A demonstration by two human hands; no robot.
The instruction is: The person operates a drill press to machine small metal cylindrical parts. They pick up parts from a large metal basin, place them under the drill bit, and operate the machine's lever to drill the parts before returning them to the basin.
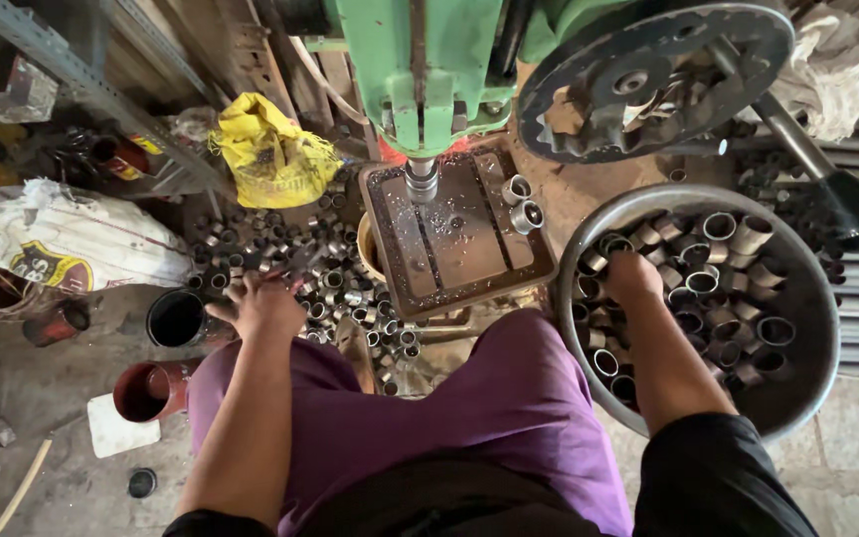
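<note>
Right hand [632, 273] reaches into the basin [815, 298] of metal rings [718, 288] (grip hidden, cannot tell). Left hand [262, 306], fingers spread, hovers over the floor pile [335, 278], apparently empty.

The short grey metal ring sleeves [708, 283] in the round dull-steel basin [815, 298] look shiny (some rust-tinged). The flat slotted metal drill table [454, 234] is matt and gritty; the crumpled yellow plastic bag [270, 154] looks glossy.

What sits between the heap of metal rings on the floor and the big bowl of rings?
In the head view, the drill's metal table lies between the heap and the bowl, carrying two rings; below it is the person's purple-clad lap.
</note>
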